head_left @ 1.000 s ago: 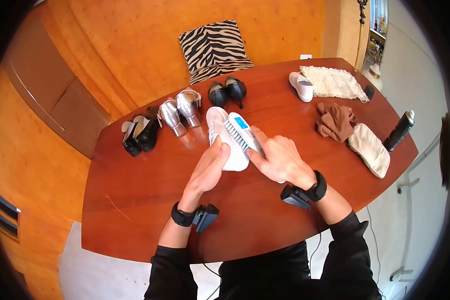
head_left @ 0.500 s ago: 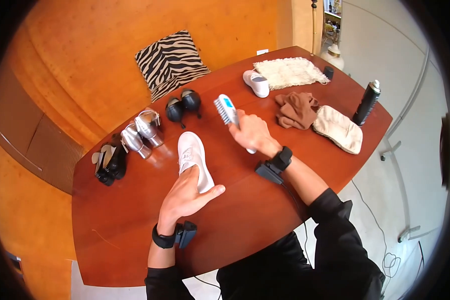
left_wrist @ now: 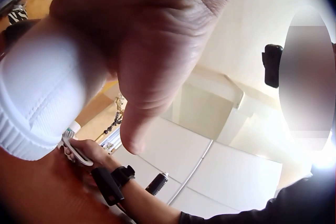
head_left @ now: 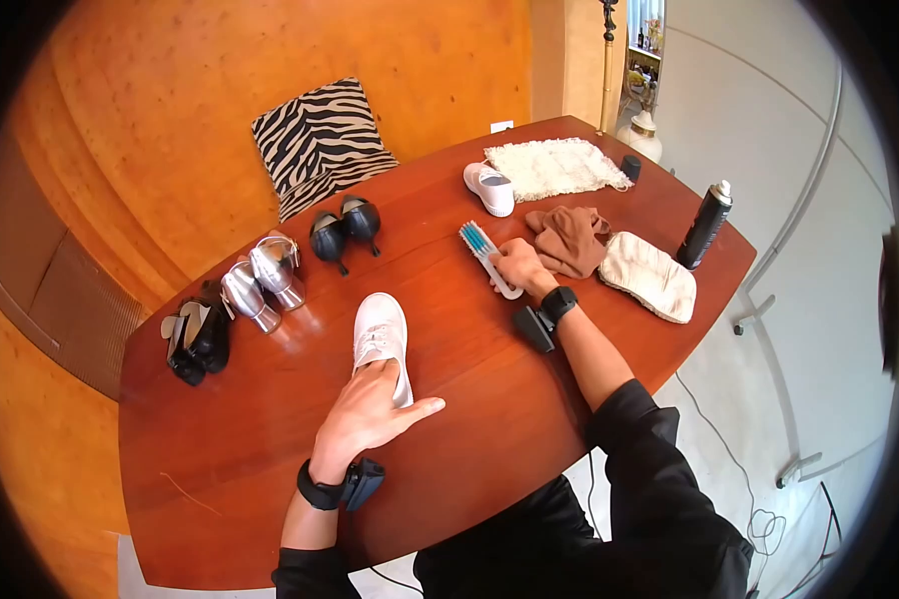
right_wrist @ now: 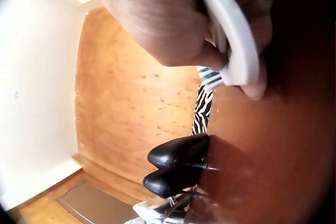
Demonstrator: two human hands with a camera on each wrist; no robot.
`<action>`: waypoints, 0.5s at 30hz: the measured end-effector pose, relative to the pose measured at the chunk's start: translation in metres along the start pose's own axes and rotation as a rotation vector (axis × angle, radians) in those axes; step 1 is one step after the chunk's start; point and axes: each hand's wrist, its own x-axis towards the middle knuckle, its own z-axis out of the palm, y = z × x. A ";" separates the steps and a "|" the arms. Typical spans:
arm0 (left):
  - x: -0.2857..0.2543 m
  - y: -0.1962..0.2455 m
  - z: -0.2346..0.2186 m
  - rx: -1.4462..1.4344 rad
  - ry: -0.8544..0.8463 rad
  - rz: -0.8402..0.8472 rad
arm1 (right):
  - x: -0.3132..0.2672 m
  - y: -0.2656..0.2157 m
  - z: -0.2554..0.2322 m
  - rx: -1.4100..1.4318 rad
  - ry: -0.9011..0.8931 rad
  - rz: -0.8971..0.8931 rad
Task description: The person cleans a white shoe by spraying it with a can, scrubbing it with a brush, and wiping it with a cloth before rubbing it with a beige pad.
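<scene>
We note that the white shoe (head_left: 382, 321) lies at the left hand (head_left: 362, 409), ahead of it, toe pointing away from the body, while the brush (head_left: 477, 243) is well apart, to the shoe's right; its long axis slants forward and leftward, bristles facing up. The left hand is the nearer to the shoe, its fingers reaching into the opening and its thumb stretched out free (the fingertips are hidden inside, and we cannot tell whether the sole touches the tabletop (head_left: 260, 489)); the right hand (head_left: 521, 266) is closed around the brush's handle, just beside the rumpled brown cloth (head_left: 569, 238). In the left wrist view we find stitched, woven-looking fabric and a ribbed sole edge; the brush has teal and white bristles and a smooth, pale, curved handle; beyond the shoe stand glossy black heels (head_left: 360, 217) and mirror-bright silver shoes (head_left: 245, 294).
</scene>
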 end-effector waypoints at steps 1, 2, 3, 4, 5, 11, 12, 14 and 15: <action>0.000 0.001 0.000 0.007 -0.013 -0.003 | 0.002 0.001 -0.002 -0.028 0.026 0.019; 0.001 0.002 0.000 0.014 -0.026 -0.005 | 0.006 0.005 -0.002 -0.029 0.025 0.018; 0.001 0.003 0.001 0.015 -0.024 -0.005 | 0.011 0.010 -0.001 -0.184 0.093 -0.039; 0.002 0.004 0.000 0.023 -0.041 -0.014 | 0.011 0.009 -0.001 -0.337 0.160 -0.097; 0.002 0.004 0.000 0.033 -0.057 -0.024 | 0.011 0.008 -0.001 -0.335 0.160 -0.099; 0.004 0.001 0.000 0.081 -0.073 -0.046 | 0.007 0.002 -0.005 -0.571 0.324 -0.174; 0.004 -0.001 -0.001 0.087 -0.077 -0.049 | 0.008 0.001 -0.008 -0.594 0.370 -0.187; 0.005 -0.003 -0.002 0.059 -0.092 -0.074 | 0.006 -0.007 -0.021 -0.579 0.489 -0.207; 0.005 -0.006 -0.002 0.064 -0.097 -0.078 | 0.006 -0.007 -0.028 -0.668 0.588 -0.218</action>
